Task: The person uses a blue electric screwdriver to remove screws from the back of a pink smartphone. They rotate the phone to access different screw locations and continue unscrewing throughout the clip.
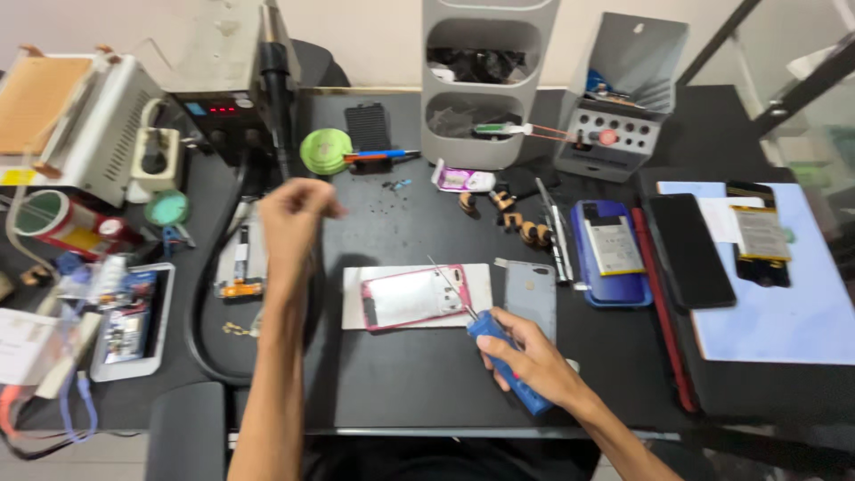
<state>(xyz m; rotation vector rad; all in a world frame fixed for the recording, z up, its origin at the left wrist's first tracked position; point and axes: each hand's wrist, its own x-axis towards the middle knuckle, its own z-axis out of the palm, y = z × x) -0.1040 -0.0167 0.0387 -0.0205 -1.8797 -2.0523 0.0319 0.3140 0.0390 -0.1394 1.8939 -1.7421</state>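
Head view: right hand [525, 356] grips blue screwdriver [506, 363] over pink-framed phone [414, 297]; left hand [294, 214] loosely curled, empty.

Green tape roll [325, 150], grey organizer [485, 80], black phone [690, 250].

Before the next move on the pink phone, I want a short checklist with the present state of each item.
1. Pink-framed opened phone lies flat on the white sheet: ok.
2. Right hand grips the blue-handled precision screwdriver: ok.
3. Thin metal tip is over the phone: ok; whether it touches a screw: cannot tell.
4. Left hand steadies the phone: not ok, it is raised away, blurred.
5. Grey back cover lies beside the phone, apart from it: ok.
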